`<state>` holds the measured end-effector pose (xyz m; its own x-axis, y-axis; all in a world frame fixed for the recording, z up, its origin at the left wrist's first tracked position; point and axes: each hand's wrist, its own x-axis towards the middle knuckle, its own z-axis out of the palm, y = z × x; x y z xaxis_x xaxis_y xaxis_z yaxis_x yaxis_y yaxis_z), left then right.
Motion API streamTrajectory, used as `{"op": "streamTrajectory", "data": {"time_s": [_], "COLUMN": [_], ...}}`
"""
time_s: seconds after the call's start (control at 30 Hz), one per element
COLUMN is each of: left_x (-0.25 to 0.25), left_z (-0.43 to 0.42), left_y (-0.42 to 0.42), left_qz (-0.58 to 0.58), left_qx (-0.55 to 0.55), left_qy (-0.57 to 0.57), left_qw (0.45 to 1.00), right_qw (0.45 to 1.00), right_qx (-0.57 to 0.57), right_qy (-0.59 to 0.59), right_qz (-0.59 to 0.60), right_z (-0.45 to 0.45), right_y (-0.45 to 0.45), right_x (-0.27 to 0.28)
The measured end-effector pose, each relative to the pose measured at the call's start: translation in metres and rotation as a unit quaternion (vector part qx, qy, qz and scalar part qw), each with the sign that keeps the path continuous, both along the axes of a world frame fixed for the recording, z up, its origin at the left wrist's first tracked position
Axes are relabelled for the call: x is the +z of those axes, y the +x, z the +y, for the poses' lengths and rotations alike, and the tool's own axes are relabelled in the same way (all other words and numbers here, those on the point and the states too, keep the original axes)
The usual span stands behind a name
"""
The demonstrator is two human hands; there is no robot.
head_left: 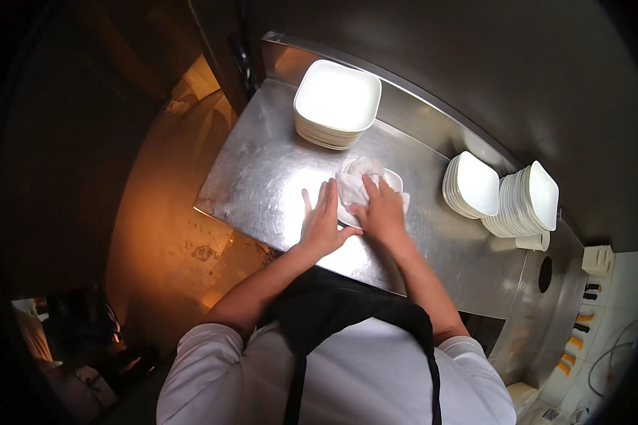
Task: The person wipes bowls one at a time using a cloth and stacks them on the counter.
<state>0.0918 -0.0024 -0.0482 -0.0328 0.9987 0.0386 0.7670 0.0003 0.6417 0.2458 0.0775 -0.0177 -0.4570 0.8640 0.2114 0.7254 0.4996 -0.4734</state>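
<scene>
A white plate (397, 178) with rounded corners lies on the steel counter in front of me, largely covered by a crumpled white cloth (349, 190). My right hand (383, 212) presses down on the cloth, its fingers closed over it. Against the near left edge of the plate rests my left hand (322, 228), with fingers stretched out and thumb spread along the rim. Cloth and hands hide most of the plate's surface.
Beyond the plate stands a tall stack of white square dishes (339, 95). To the right are a shorter stack (471, 185) and a leaning stack (528, 202) of similar dishes. A round dark hole (545, 275) and several yellow-and-black handles (573, 345) lie farther right.
</scene>
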Motion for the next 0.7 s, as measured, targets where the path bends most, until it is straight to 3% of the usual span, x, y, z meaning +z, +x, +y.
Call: {"op": "streamTrajectory", "data": {"time_s": [0.1, 0.2, 0.23, 0.27, 0.33, 0.4, 0.47, 0.57, 0.6, 0.63, 0.7], "left_x": [-0.013, -0.011, -0.010, -0.006, 0.013, 0.028, 0.026, 0.048, 0.052, 0.053, 0.050], "left_z": [0.004, 0.000, 0.000, -0.001, 0.001, 0.009, 0.019, 0.031, 0.036, 0.039, 0.040], "left_y": [0.006, 0.006, 0.006, 0.008, 0.012, 0.014, 0.014, 0.018, 0.021, 0.024, 0.031], "left_qz": [0.036, 0.004, 0.027, 0.055, 0.110, 0.169, 0.242, 0.166, 0.140, -0.006, -0.293], "left_qx": [0.007, 0.011, 0.008, 0.013, 0.027, -0.072, -0.212, -0.251, -0.264, -0.228, -0.141], "left_qy": [0.033, 0.049, 0.046, 0.052, 0.069, 0.047, 0.018, -0.084, -0.117, -0.148, -0.202], "left_qw": [0.999, 0.999, 0.999, 0.997, 0.991, 0.982, 0.947, 0.950, 0.947, 0.962, 0.924], "right_qw": [0.986, 0.923, 0.805, 0.740, 0.667, 0.616, 0.602, 0.634, 0.696, 0.752, 0.830], "right_qx": [-0.041, -0.051, -0.032, -0.037, -0.081, -0.040, 0.039, 0.002, -0.007, -0.019, -0.069], "right_qy": [-0.158, -0.333, -0.476, -0.512, -0.505, -0.440, -0.399, -0.295, -0.241, -0.187, -0.130], "right_qz": [0.048, 0.184, 0.353, 0.435, 0.542, 0.652, 0.690, 0.715, 0.676, 0.632, 0.538], "right_z": [-0.019, -0.006, -0.002, -0.002, 0.002, 0.006, 0.010, -0.002, -0.008, -0.015, -0.031], "right_y": [-0.020, -0.010, -0.005, 0.004, 0.039, 0.076, 0.119, 0.150, 0.152, 0.150, 0.138], "right_x": [-0.003, 0.000, 0.002, 0.012, 0.008, 0.015, 0.018, 0.028, 0.031, 0.032, 0.020]}}
